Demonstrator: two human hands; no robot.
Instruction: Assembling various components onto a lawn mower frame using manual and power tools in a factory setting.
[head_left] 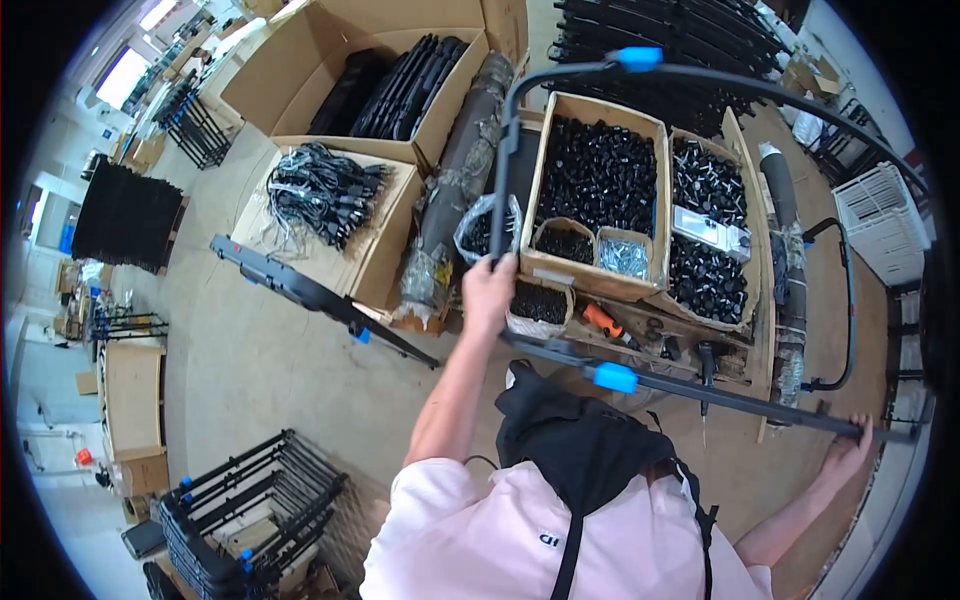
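Held across the view in front of my body is a large black tubular metal frame [720, 397] with rounded corners. Blue pieces [615, 377] are wrapped around its near and far bars. My left hand [489, 294] is closed around the frame's left side, close to the near corner. Far out to the right, my right hand [849, 449] grips the near bar toward its right end. Under the frame stands a carton of small black parts [600, 175], with smaller boxes of black pieces and silver screws [623, 254] inside it.
An orange-handled tool [605, 321] and a dark power driver [707, 370] lie at the bench's near side. Bundled black cables [325, 190] rest on a carton at left. A black bar [300, 290] juts out below them. Stacked black frames [250, 505] stand lower left.
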